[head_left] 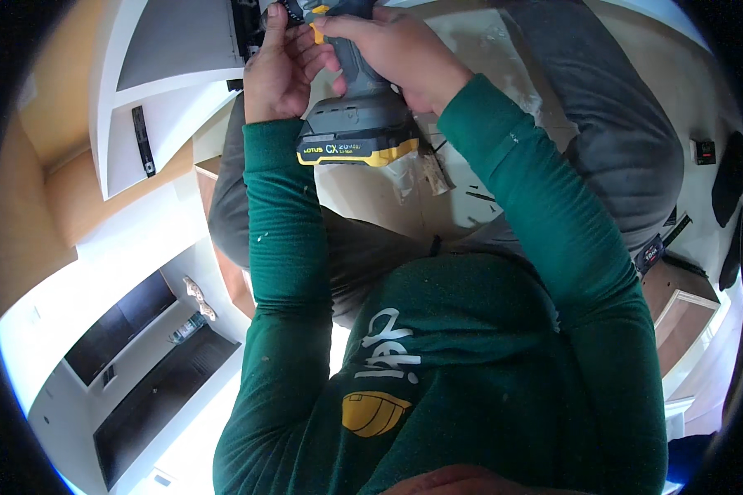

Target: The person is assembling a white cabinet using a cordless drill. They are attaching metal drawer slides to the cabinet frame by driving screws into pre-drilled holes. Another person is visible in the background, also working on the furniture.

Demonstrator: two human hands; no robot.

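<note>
A cordless drill (359, 99) with a dark grey body, yellow trim and a black-and-yellow battery hangs upright at the top centre. My right hand (400, 54) is closed around its handle, forefinger side toward the yellow trigger area. My left hand (285, 78) is just left of the handle, its thumb raised and its fingers loosely curled and apart under the drill's front end. Whether those fingers touch the drill is hard to make out. The drill's tip is partly cut off by the upper edge, beside a black metal fitting (248, 25) on a white cabinet panel.
White cabinet panels (169, 87) stand at the upper left, one with a black rail (143, 140). My legs (603, 124) are bent around the floor, where clear plastic (504, 62) and dark scraps (480, 196) lie. At right are a small black box (703, 153) and a wooden drawer (685, 322).
</note>
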